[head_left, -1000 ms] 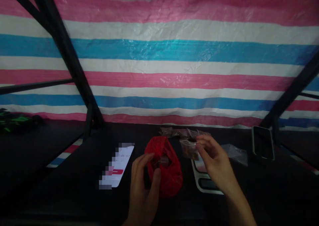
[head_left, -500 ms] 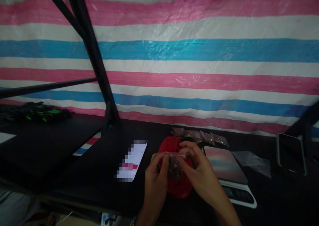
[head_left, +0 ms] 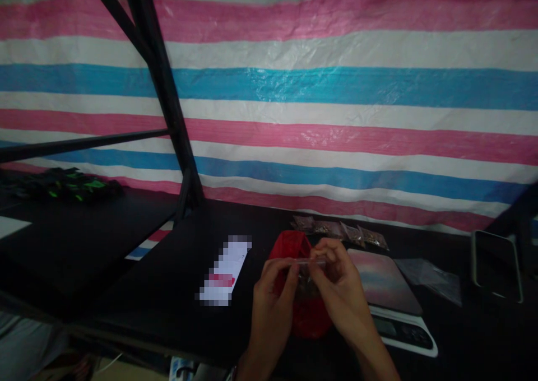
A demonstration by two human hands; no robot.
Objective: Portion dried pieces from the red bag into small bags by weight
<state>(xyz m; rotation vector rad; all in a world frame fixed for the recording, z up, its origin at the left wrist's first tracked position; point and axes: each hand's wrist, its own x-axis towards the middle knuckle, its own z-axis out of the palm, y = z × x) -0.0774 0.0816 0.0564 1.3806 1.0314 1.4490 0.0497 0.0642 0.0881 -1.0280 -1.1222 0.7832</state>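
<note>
Between my two hands hangs a small clear plastic bag point(head_left: 306, 284) with dark bits inside, too dim to make out. My left hand point(head_left: 275, 297) pinches its top edge from the left. The thumb and fingers of my right hand point(head_left: 336, 286) pinch the same edge from the right. Just beneath the bag sits a red plastic bag point(head_left: 311, 319), partly covered by my hands. A kitchen scale point(head_left: 389, 283) with a white base lies to the right of my right hand. Several filled small bags point(head_left: 336, 231) lie in a row behind the red bag.
A lit phone or sheet with a blurred face point(head_left: 225, 274) lies left of my hands. Flat clear plastic bags point(head_left: 431, 277) and a dark phone-like frame point(head_left: 496, 266) are at the right. A black metal post point(head_left: 168, 101) rises behind; black-and-green items point(head_left: 79, 186) lie far left.
My right hand's pinch has slid toward the right along the small bag's top edge, and its fingers have curled more. The view has shifted slightly.
</note>
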